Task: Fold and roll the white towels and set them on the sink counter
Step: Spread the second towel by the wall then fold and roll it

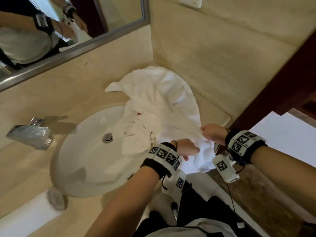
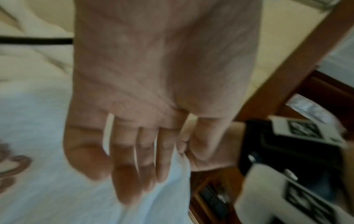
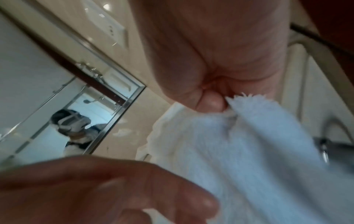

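Observation:
A white towel (image 1: 162,100) with a small red mark lies crumpled on the beige counter (image 1: 25,159), one part sagging into the sink basin (image 1: 82,159). My right hand (image 1: 211,134) pinches its near edge by the counter's front right; the right wrist view shows thumb and finger closed on the frayed hem (image 3: 216,103). My left hand (image 1: 187,149) is just left of it, and a bunch of the towel hangs beside it. In the left wrist view its fingers (image 2: 134,151) are nearly straight and lie against the towel (image 2: 47,121). Its thumb is hidden there.
A chrome faucet (image 1: 30,134) stands left of the basin, whose drain (image 1: 108,137) is uncovered. A mirror (image 1: 68,23) runs along the back wall. A dark wooden door frame (image 1: 273,82) rises at the right. A small grey round object (image 1: 54,199) sits near the counter's front left.

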Motion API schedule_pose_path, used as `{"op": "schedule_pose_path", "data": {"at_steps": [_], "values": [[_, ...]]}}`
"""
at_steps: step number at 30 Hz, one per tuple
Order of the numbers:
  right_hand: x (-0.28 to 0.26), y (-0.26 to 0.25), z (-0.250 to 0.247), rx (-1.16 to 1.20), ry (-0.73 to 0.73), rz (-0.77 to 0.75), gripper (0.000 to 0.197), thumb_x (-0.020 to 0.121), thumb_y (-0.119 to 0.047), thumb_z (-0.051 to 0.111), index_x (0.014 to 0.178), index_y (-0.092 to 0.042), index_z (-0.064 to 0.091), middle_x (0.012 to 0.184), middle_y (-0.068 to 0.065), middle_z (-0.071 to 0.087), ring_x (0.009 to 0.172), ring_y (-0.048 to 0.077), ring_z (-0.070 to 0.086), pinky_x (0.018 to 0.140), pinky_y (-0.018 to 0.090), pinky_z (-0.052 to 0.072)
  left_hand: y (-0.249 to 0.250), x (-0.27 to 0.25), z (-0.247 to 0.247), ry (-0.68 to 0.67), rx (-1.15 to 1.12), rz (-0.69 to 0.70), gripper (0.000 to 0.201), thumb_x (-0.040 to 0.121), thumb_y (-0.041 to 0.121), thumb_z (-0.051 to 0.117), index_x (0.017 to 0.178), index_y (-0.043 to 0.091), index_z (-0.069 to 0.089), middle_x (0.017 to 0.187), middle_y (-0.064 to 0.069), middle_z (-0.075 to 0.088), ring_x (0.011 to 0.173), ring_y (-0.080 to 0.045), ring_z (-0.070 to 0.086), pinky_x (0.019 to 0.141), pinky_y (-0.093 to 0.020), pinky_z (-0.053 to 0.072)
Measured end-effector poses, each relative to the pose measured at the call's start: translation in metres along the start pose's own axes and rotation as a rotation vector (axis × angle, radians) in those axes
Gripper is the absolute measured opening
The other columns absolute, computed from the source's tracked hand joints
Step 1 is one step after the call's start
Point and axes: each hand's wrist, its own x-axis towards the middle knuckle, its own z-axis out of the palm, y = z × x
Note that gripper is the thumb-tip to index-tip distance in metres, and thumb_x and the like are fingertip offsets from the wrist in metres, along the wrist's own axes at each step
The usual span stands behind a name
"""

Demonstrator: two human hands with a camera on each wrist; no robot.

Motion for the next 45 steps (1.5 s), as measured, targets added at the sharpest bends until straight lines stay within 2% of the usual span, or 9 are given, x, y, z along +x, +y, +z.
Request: {"op": "schedule_pose_path", "data": {"at_steps": [6,10,19,24,27,30,32,41,45], "values": [[0.0,-0.004,0.026,0.446,-0.157,-0.003,0.039,0.072,0.026,0.014,0.064,0.0,0.041,0.062,0.005,0.039,0.058,0.017,0.034,0.053,0.027,0.023,-0.056,0.015,-0.019,0.397,-0.782,-0.17,0.032,0.096,0.034,0.041,0.07,0.017,0.046,0.069,0.0,0.048,0.059,-0.014,0.047,0.058,-0.022,0.04],[0.001,-0.001,0.035,0.419,-0.243,-0.01,0.049,0.072,0.029,0.013,0.07,0.001,0.052,0.065,0.009,0.056,0.063,0.019,0.053,0.052,0.023,0.044,-0.056,0.019,-0.04,0.467,-1.243,-0.264,0.032,0.09,0.037,0.049,0.067,0.014,0.045,0.065,0.0,0.044,0.056,-0.014,0.04,0.057,-0.023,0.034],[-0.009,0.02,0.025,-0.209,-0.07,-0.041,0.035,0.089,0.003,0.049,0.123,0.005,0.055,0.124,0.019,0.056,0.114,0.032,0.052,0.087,0.032,0.042,-0.054,0.043,-0.057,0.625,-1.16,-0.276,0.054,0.086,0.026,0.056,0.134,0.003,0.043,0.115,-0.012,0.05,0.082,-0.023,0.05,0.062,-0.029,0.046],[0.012,0.029,0.019,-0.099,0.084,0.04,0.032,0.087,0.0,0.047,0.119,0.004,0.049,0.088,0.006,0.045,0.08,0.018,0.044,0.056,0.02,0.032,-0.062,0.056,-0.072,0.69,-1.239,-0.279,0.052,0.087,0.022,0.056,0.134,0.002,0.042,0.138,-0.017,0.046,0.097,-0.022,0.048,0.076,-0.032,0.044],[0.026,0.011,0.023,-0.112,0.132,-0.025,0.032,0.088,-0.008,0.05,0.12,-0.005,0.05,0.101,0.006,0.049,0.094,0.023,0.052,0.072,0.027,0.042,-0.068,0.056,-0.082,0.698,-1.264,-0.294,0.051,0.082,0.024,0.059,0.128,0.006,0.048,0.125,-0.015,0.056,0.109,-0.031,0.058,0.081,-0.033,0.045],[0.035,-0.012,0.035,-0.192,0.154,-0.168,0.033,0.089,-0.014,0.051,0.122,-0.01,0.051,0.12,0.009,0.051,0.114,0.028,0.051,0.095,0.034,0.042,-0.071,0.053,-0.088,0.665,-1.328,-0.29,0.014,0.084,0.022,0.057,0.083,0.009,0.054,0.069,-0.007,0.054,0.056,-0.02,0.053,0.056,-0.026,0.039],[0.041,-0.033,0.047,-0.219,0.126,-0.263,0.037,0.089,-0.014,0.05,0.126,-0.012,0.048,0.127,0.009,0.049,0.12,0.027,0.045,0.102,0.035,0.039,-0.074,0.051,-0.093,0.626,-1.323,-0.285,0.022,0.089,0.017,0.051,0.068,0.013,0.044,0.065,-0.002,0.042,0.049,-0.014,0.043,0.053,-0.026,0.032],[0.082,-0.108,0.06,-0.304,-0.013,-0.213,0.052,0.09,-0.03,0.052,0.137,-0.013,0.037,0.134,0.012,0.048,0.121,0.03,0.049,0.1,0.033,0.042,-0.099,0.048,-0.131,0.67,-1.33,-0.341,0.011,0.091,0.015,0.048,0.082,0.011,0.05,0.088,-0.003,0.051,0.073,-0.015,0.05,0.06,-0.028,0.043],[0.09,-0.124,0.058,-0.489,-0.15,-0.251,0.033,0.094,-0.036,0.048,0.093,-0.004,0.057,0.106,0.015,0.055,0.097,0.022,0.052,0.082,0.029,0.039,-0.1,0.049,-0.148,0.687,-1.32,-0.355,0.009,0.092,0.017,0.048,0.097,0.009,0.049,0.097,-0.005,0.049,0.072,-0.016,0.05,0.059,-0.028,0.043]]}}
